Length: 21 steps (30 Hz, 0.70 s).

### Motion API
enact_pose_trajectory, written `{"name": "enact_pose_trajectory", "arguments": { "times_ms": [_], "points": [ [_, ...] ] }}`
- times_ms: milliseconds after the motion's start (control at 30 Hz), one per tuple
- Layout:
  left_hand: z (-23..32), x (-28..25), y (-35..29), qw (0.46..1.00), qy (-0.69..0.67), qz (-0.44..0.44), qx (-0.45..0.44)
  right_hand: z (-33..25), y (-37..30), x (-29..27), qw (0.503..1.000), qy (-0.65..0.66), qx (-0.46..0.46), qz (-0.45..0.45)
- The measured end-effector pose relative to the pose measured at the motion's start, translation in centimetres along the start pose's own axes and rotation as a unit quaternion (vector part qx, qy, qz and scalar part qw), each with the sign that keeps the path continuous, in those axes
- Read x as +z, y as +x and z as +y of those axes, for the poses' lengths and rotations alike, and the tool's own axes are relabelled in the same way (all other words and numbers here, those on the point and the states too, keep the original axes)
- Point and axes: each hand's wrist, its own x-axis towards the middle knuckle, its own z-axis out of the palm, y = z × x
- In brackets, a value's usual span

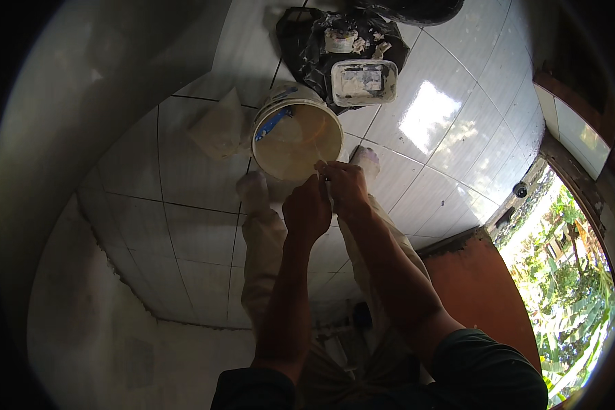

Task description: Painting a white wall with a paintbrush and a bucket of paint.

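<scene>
Whitish, the round bucket (329, 130) stands at eleven o'clock from the right hand (346, 186), the nearer one, its fingers pinching a small pale piece (320, 165), long axis unclear, while the left hand's (307, 210) curled fingers hide any hold.

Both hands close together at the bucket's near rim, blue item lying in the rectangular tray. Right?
Not quite: the blue item is inside the bucket, against its left side, not in the rectangular tray. The head view shows it. The left hand and right hand are indeed close together at the bucket's near rim.
</scene>
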Motion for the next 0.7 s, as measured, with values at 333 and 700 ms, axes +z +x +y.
{"name": "enact_pose_trajectory", "arguments": {
  "times_ms": [333, 700],
  "points": [
    [0.6, -0.9, -0.3, 0.998, 0.044, -0.018, 0.048, -0.5, -0.2, 1.1, 0.993, -0.071, -0.032, 0.09],
    [2.2, -2.8, -1.2, 0.993, 0.098, -0.034, 0.064, 0.2, 0.5, 0.7, 0.973, -0.176, -0.103, 0.111]
  ]
}}
